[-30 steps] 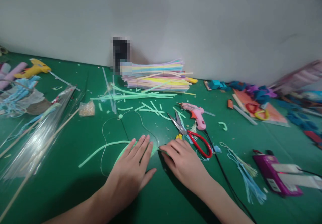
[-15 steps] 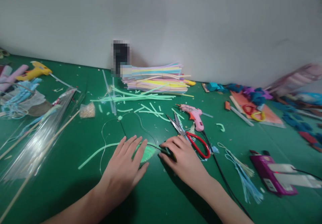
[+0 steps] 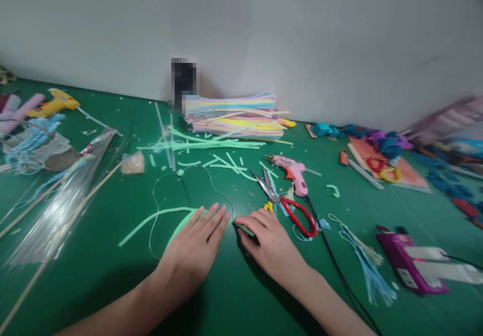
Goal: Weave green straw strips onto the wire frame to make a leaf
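A light green pipe cleaner (image 3: 140, 226) curves across the table and runs under my left hand (image 3: 199, 235). That hand lies flat, fingers stretched out, over a green leaf-like shape (image 3: 178, 231) that it mostly covers. Just to its right, my right hand (image 3: 264, 230) pinches the pipe cleaner's right end between thumb and fingers. A small yellow-tipped tool (image 3: 268, 206) shows behind my right knuckles, its rest hidden. Red-handled scissors (image 3: 298, 215) lie open beyond that hand. A thin wire loop (image 3: 154, 195) lies around the left side of the work.
Behind are cut green pieces (image 3: 226, 165), a bundle of pastel pipe cleaners (image 3: 234, 117) and a pink glue gun (image 3: 296, 172) with its black cord (image 3: 328, 245) trailing forward. A purple power box (image 3: 409, 268) is at right; clear plastic sleeves (image 3: 60, 210) and a yellow glue gun (image 3: 55, 104) are at left.
The dark tool at my right fingertips is gone from there, and yellow tips now show behind that hand. My left hand has slid slightly right over the green shape.
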### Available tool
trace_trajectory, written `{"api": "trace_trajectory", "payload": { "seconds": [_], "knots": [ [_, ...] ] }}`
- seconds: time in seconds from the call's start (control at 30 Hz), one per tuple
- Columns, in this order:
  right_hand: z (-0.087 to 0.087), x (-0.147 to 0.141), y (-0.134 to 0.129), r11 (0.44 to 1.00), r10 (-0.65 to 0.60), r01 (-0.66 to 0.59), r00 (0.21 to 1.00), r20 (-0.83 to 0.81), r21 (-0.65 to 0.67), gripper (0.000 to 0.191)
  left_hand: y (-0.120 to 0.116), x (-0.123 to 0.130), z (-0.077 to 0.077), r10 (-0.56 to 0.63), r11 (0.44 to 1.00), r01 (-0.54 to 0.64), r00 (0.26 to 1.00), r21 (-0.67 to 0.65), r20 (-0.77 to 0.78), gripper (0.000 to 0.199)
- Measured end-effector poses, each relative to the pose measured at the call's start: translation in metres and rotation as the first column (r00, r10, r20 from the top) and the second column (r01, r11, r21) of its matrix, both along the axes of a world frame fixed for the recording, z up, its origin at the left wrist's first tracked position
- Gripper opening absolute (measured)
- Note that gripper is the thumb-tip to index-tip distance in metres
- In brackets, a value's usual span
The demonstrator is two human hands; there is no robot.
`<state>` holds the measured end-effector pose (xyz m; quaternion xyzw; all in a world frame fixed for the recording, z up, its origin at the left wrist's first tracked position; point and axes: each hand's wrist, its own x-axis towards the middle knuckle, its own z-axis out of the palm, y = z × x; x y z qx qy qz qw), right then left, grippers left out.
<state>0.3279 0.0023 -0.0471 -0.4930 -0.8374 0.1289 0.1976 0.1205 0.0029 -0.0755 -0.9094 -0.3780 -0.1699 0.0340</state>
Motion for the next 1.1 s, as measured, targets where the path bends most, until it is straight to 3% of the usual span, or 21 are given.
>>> {"api": "trace_trajectory", "payload": {
  "seconds": [0.23,0.43,0.67,0.77,0.87,0.97,1.03,1.1],
  "knots": [
    [0.012,0.002,0.008,0.987,0.071,-0.100,0.973,0.220,0.124,0.021,0.000,0.000,-0.001,0.000,1.000,0.000,1.000,-0.028,-0.001,0.057],
    [0.031,-0.003,0.033,0.941,0.242,-0.319,0.866,0.437,0.111,0.012,0.000,-0.001,-0.005,-0.026,1.000,0.026,1.000,-0.012,-0.009,0.067],
    [0.041,-0.018,0.078,0.899,0.436,-0.430,0.855,0.280,-0.086,0.006,0.002,-0.001,-0.006,-0.032,0.999,0.032,0.999,-0.005,-0.025,0.068],
    [0.038,-0.020,0.087,0.895,0.439,-0.411,0.880,0.180,-0.174,0.006,0.002,-0.001,-0.006,-0.041,0.999,0.040,0.998,-0.016,-0.038,0.065],
    [0.040,-0.013,0.083,0.927,0.341,-0.334,0.940,0.012,-0.172,0.010,0.000,-0.001,-0.004,-0.039,0.999,0.039,0.999,-0.024,-0.013,0.063],
    [0.045,0.001,0.064,0.990,0.076,-0.102,0.967,-0.245,-0.096,0.019,-0.001,-0.001,0.005,-0.023,0.999,0.025,0.999,-0.046,0.041,0.058],
    [0.045,0.007,0.045,0.981,-0.167,0.111,0.897,-0.408,-0.159,0.027,0.001,-0.004,0.017,0.001,0.996,0.008,0.995,-0.090,0.099,0.052],
    [0.041,0.009,0.024,0.894,-0.418,0.244,0.757,-0.502,-0.375,0.031,0.007,-0.012,0.030,0.068,0.987,-0.040,0.982,-0.158,0.175,0.047]
  ]
}}
